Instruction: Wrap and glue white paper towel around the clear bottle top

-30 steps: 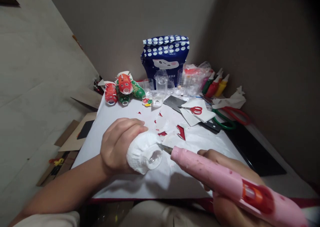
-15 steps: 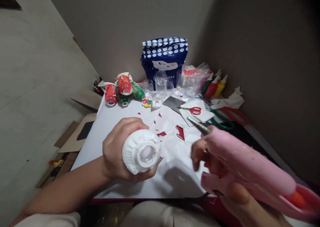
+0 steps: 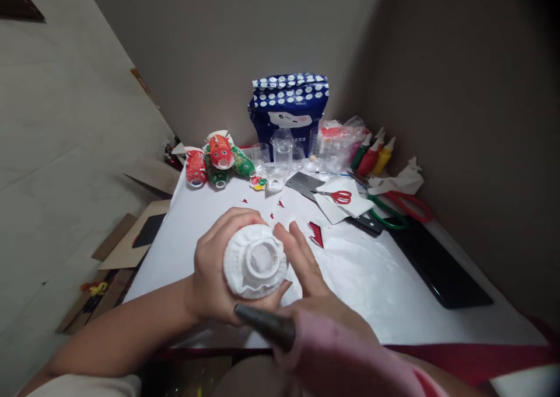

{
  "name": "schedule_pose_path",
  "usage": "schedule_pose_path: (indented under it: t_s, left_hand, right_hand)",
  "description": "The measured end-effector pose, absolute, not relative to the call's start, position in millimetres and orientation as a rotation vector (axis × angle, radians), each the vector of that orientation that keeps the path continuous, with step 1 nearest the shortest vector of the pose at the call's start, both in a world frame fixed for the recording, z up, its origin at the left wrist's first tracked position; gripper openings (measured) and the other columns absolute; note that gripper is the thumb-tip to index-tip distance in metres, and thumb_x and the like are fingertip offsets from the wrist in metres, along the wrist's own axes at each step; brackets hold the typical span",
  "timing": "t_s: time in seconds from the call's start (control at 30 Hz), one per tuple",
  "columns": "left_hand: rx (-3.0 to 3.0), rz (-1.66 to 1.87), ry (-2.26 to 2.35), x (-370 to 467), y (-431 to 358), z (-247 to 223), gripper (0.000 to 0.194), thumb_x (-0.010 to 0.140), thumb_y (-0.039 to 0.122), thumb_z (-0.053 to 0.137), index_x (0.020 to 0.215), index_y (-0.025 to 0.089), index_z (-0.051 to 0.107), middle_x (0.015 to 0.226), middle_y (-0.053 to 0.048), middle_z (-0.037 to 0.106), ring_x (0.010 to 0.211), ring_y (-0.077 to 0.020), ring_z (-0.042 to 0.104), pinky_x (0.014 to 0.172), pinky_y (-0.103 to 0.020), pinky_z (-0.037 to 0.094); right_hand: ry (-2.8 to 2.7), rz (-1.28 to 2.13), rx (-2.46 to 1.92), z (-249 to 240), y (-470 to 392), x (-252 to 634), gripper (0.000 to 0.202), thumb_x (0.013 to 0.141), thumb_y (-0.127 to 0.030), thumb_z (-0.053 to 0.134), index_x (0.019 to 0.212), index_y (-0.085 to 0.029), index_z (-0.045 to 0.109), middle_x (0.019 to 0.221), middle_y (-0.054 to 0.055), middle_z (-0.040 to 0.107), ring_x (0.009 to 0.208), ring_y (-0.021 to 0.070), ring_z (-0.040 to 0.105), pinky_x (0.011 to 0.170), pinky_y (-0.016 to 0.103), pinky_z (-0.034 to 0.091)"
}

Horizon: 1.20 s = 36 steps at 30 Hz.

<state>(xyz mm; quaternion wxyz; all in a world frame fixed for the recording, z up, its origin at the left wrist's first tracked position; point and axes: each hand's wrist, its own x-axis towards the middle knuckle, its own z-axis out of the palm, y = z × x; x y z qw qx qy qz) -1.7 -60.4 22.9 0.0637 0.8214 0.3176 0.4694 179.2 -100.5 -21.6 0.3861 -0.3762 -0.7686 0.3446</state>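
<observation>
My left hand (image 3: 219, 263) is wrapped round a bottle covered in white gathered cloth (image 3: 238, 263), its open clear neck facing me. My right hand (image 3: 324, 295) holds a pink hot glue gun (image 3: 332, 350) low in front, its metal nozzle pointing left just below the bottle. Two fingers of the right hand stretch to the bottle's right side, at or touching the cloth near the neck. The grip on the glue gun's handle is mostly hidden.
Red paper scraps (image 3: 315, 234) lie beyond my hands. Painted red and green fish figures (image 3: 221, 152) stand back left, near a blue bag (image 3: 289, 114). Red-handled scissors (image 3: 341, 197), larger scissors (image 3: 389, 216), paint bottles (image 3: 371, 157) and a black phone-like slab (image 3: 441, 268) are on the right.
My right hand has swung the glue gun left and down, from the right side to below the bottle. Its fingers now reach the bottle. The left hand and bottle have shifted slightly right.
</observation>
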Motion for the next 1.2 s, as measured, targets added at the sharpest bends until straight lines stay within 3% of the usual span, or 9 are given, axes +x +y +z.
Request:
schedule_pose_path:
  t_s: [0.17, 0.33, 0.5, 0.6, 0.8, 1.0, 1.07, 1.13, 1.2]
  left_hand:
    - [2.537, 1.412, 0.931, 1, -61, 22, 0.064, 0.057, 0.028, 0.080, 0.114, 0.018, 0.052, 0.097, -0.009, 0.062, 0.088, -0.0250, 0.061, 0.074, -0.039, 0.055]
    - [2.588, 1.450, 0.931, 2, -62, 23, 0.060, 0.057, 0.027, 0.076, 0.112, 0.016, 0.053, 0.093, -0.009, 0.063, 0.086, -0.0253, 0.060, 0.074, -0.040, 0.054]
    - [2.595, 1.440, 0.978, 2, -61, 23, 0.060, 0.057, 0.031, 0.080, 0.109, 0.017, 0.056, 0.094, -0.008, 0.063, 0.084, -0.0235, 0.062, 0.072, -0.036, 0.054]
    - [2.530, 1.397, 1.007, 3, -61, 22, 0.054, 0.057, 0.036, 0.083, 0.101, 0.019, 0.058, 0.091, -0.007, 0.063, 0.079, -0.0220, 0.062, 0.068, -0.034, 0.053]
    - [2.492, 1.396, 1.011, 4, -66, 20, 0.059, 0.056, 0.034, 0.085, 0.106, 0.016, 0.058, 0.094, -0.009, 0.064, 0.085, -0.0243, 0.062, 0.074, -0.037, 0.052]
    - [2.495, 1.405, 0.981, -1, -64, 19, 0.059, 0.058, 0.038, 0.082, 0.109, 0.018, 0.058, 0.093, -0.007, 0.066, 0.085, -0.0246, 0.064, 0.075, -0.037, 0.054]
    - [2.512, 1.397, 0.969, -1, -61, 23, 0.058, 0.059, 0.034, 0.081, 0.109, 0.018, 0.057, 0.094, -0.008, 0.065, 0.084, -0.0243, 0.065, 0.072, -0.036, 0.055]
    - [2.536, 1.372, 0.962, 0, -60, 28, 0.059, 0.058, 0.028, 0.080, 0.110, 0.017, 0.055, 0.094, -0.009, 0.064, 0.084, -0.0247, 0.064, 0.073, -0.037, 0.056]
    - [2.558, 1.369, 0.953, 1, -59, 31, 0.059, 0.057, 0.024, 0.079, 0.110, 0.016, 0.054, 0.093, -0.009, 0.064, 0.085, -0.0251, 0.064, 0.075, -0.039, 0.056]
  right_hand:
    - [-1.959, 0.880, -0.930, -23, -106, 183, 0.090, 0.085, -0.036, 0.070, 0.153, -0.046, 0.012, 0.161, -0.005, 0.025, 0.148, 0.0275, 0.021, 0.113, 0.044, 0.039]
    - [-1.946, 0.819, -1.006, -15, -117, 178, 0.091, 0.083, -0.039, 0.072, 0.153, -0.044, 0.015, 0.163, -0.004, 0.017, 0.148, 0.0315, 0.016, 0.113, 0.049, 0.039]
    - [-2.007, 0.570, -0.763, -14, -109, 189, 0.040, 0.089, -0.029, 0.065, 0.125, -0.046, 0.060, 0.163, -0.015, 0.011, 0.150, 0.0308, 0.007, 0.118, 0.049, 0.030]
    - [-2.003, 0.502, -0.670, -15, -101, 195, 0.027, 0.093, -0.030, 0.059, 0.116, -0.042, 0.067, 0.163, -0.017, 0.000, 0.150, 0.0302, 0.003, 0.119, 0.050, 0.024]
    - [-2.026, 0.464, -0.733, -17, -107, 185, 0.026, 0.090, -0.028, 0.063, 0.112, -0.041, 0.070, 0.160, -0.010, 0.026, 0.150, 0.0295, 0.014, 0.119, 0.055, 0.023]
    - [-1.995, 0.413, -0.694, -11, -108, 188, 0.022, 0.095, -0.030, 0.057, 0.113, -0.038, 0.068, 0.157, -0.008, 0.035, 0.150, 0.0254, 0.017, 0.120, 0.054, 0.020]
    - [-2.011, 0.451, -0.685, -10, -108, 193, 0.023, 0.093, -0.030, 0.060, 0.114, -0.036, 0.067, 0.160, -0.009, 0.027, 0.150, 0.0266, 0.012, 0.122, 0.052, 0.016]
    - [-1.967, 0.495, -0.698, -11, -109, 194, 0.029, 0.090, -0.028, 0.065, 0.117, -0.038, 0.066, 0.163, -0.014, 0.006, 0.151, 0.0294, 0.005, 0.122, 0.051, 0.016]
    - [-1.920, 0.595, -0.744, -15, -113, 189, 0.049, 0.085, -0.028, 0.070, 0.129, -0.045, 0.057, 0.162, -0.018, -0.010, 0.150, 0.0312, -0.001, 0.120, 0.050, 0.023]
